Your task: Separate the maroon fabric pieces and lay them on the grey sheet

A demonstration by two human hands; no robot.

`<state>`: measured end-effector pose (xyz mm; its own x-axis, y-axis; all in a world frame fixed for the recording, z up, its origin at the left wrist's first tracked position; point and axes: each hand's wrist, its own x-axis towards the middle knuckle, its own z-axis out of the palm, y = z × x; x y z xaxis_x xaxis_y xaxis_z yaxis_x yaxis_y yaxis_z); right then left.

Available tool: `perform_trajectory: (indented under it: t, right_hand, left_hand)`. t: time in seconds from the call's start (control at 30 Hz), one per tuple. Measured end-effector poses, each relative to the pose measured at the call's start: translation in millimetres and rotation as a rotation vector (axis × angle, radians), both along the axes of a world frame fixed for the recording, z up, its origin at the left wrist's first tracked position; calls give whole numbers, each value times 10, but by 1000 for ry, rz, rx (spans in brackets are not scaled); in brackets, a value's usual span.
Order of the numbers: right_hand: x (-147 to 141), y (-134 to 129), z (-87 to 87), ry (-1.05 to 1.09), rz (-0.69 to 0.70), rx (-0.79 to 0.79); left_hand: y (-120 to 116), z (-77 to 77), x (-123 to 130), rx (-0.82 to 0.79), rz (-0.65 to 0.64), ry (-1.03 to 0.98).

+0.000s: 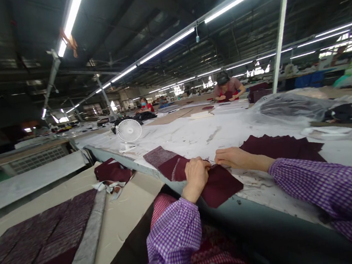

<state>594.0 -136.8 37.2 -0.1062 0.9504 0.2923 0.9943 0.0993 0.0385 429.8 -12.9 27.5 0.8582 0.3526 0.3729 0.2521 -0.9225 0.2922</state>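
A maroon fabric piece [222,185] hangs partly over the near edge of the white table, and both my hands are on its upper edge. My left hand [197,173] is closed, with its fingers pinching the cloth. Close by on the right, my right hand [233,159] also pinches that edge between thumb and fingers. Beyond my left hand lies a strip of maroon and speckled fabric [163,158]. A fanned stack of maroon pieces [281,146] rests on the table behind my right forearm. My fingertips hide the exact grip.
A small white fan [129,131] stands toward the far left of the table [189,132]. Speckled and maroon panels [48,244] lie on the lower left board, near a crumpled maroon cloth [112,171]. Clear plastic sheeting [289,106] lies at right. A co-worker [228,86] handles maroon cloth across the table.
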Motion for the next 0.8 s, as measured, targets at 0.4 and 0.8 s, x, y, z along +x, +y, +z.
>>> perform_trajectory:
  t: [0.4, 0.8]
  right_hand:
    - [-91, -81, -63, -344, 42, 50]
    - [-106, -72, -80, 353, -121, 92]
  left_hand:
    - [-17, -39, -47, 108, -50, -10]
    - [-4, -87, -90, -79, -14, -104]
